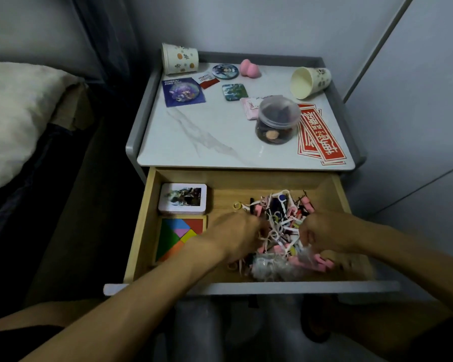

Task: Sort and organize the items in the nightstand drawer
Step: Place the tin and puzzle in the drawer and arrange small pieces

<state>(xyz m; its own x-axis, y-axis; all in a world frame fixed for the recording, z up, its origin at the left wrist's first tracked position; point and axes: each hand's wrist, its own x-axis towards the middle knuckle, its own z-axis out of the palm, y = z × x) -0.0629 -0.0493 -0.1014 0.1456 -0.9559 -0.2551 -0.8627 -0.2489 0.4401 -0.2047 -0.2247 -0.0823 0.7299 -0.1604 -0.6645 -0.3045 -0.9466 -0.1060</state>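
Two hands are down in the open nightstand drawer (pixel 152 223), buried in a tangled heap of small clips and plastic picks (pixel 279 226) that fills its right half. My left hand (pixel 239 235) is curled into the left edge of the heap and my right hand (pixel 321 233) into the right edge; both look closed around bits of it, though I cannot tell exactly which pieces each holds. I judge the heap to be light, loose and snaggy, so I would pinch single pieces by their stiff ends rather than scoop. A crinkly clear plastic bag (pixel 267 267) lies at the heap's near edge, likely soft and slippery. At the drawer's left sit a white card tin (pixel 182 198) and, just in front of it, a coloured tangram puzzle (pixel 179 237), both rigid and easy to lift by their edges. A lidded clear jar (pixel 276 121) stands on the nightstand top above.
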